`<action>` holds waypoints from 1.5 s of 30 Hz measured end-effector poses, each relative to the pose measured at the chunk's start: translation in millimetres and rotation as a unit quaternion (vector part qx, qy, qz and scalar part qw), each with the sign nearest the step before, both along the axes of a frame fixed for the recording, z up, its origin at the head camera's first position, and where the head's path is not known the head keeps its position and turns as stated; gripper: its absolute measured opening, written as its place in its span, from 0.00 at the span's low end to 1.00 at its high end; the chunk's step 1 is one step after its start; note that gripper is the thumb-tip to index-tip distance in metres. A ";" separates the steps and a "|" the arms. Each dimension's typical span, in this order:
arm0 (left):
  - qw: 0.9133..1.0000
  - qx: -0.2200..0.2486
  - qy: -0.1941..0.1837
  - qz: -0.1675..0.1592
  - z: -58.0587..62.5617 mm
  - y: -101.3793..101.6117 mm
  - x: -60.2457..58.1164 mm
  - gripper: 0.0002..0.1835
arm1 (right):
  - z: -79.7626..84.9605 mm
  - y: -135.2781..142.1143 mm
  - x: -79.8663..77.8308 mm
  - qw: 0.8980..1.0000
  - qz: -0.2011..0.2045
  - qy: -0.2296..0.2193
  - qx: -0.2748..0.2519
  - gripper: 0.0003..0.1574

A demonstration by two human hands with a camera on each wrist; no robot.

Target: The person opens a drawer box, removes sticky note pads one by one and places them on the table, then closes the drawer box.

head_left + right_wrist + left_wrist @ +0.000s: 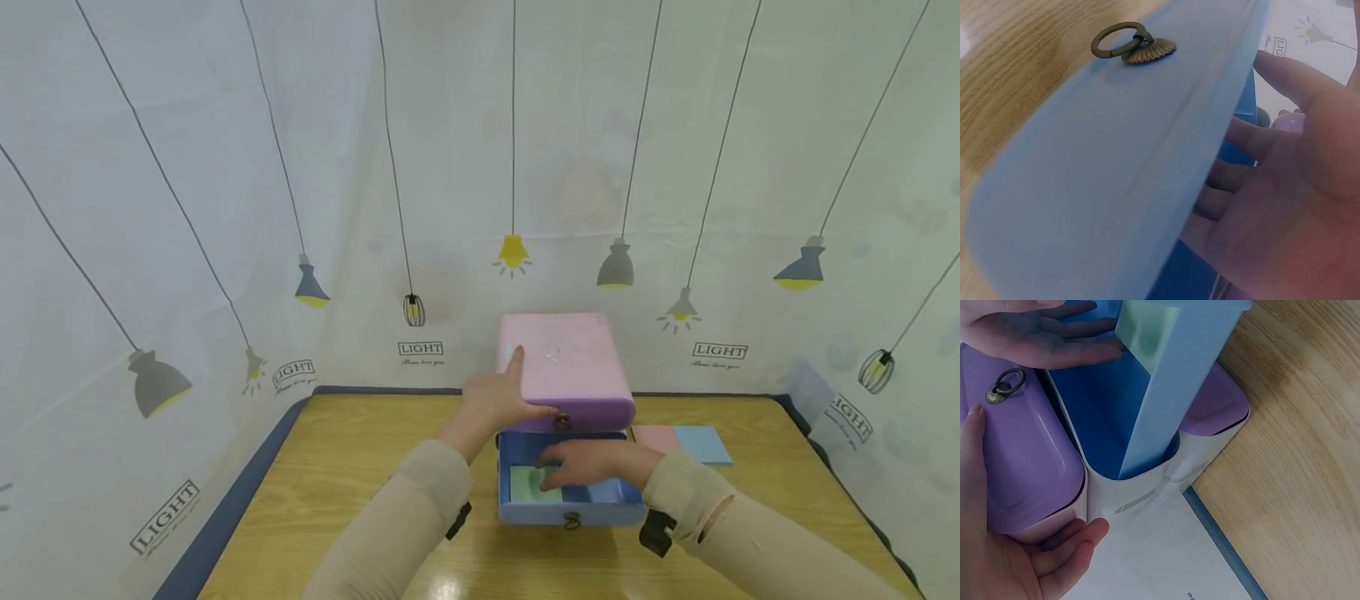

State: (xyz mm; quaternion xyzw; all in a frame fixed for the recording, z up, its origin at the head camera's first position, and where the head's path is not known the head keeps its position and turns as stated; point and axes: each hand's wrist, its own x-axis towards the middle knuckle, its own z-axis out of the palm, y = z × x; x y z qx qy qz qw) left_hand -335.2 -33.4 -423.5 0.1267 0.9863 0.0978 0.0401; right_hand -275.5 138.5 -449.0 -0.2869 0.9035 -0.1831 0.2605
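At the far side of the table, we are steadying the pink-topped cabinet and working inside its pulled-out blue drawer.
We are probably doing best by bracing the cabinet firmly and lowering flat fingertips without tugging the drawer; our left hand is spanning the upper corner, fingers loose, thumb pressing the purple front, while our right hand is hanging half-spread, seemingly gripping nothing, over the green sheet lying in the drawer's left part, contact being unclear.
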 end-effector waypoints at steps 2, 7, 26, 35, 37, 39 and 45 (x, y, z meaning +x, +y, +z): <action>1.000 0.004 0.001 -0.002 -0.3 -0.1 0.3 0.70 | -0.6 0.3 1.7 1.000 -0.004 -0.005 -0.018 0.26; 1.000 0.007 0.005 -0.001 -0.4 -1.0 1.5 0.69 | -0.3 0.9 5.3 0.999 0.013 0.011 -0.043 0.24; 1.000 0.000 -0.001 0.005 2.7 0.5 4.3 0.69 | 3.7 1.9 23.5 0.991 0.014 0.069 -0.112 0.09; 1.000 0.007 0.001 0.002 2.0 0.4 3.3 0.69 | -1.3 9.2 24.2 0.988 0.066 0.083 -0.116 0.17; 1.000 0.005 0.000 0.002 1.6 0.4 2.7 0.69 | 0.3 10.7 24.9 0.986 0.070 0.087 -0.128 0.18; 1.000 0.005 0.000 0.003 1.7 0.4 2.3 0.69 | 1.8 12.6 25.7 0.984 0.069 0.097 -0.136 0.18; 1.000 0.007 0.006 0.000 3.4 0.8 3.3 0.69 | 4.4 21.4 29.4 0.972 0.069 0.158 -0.157 0.16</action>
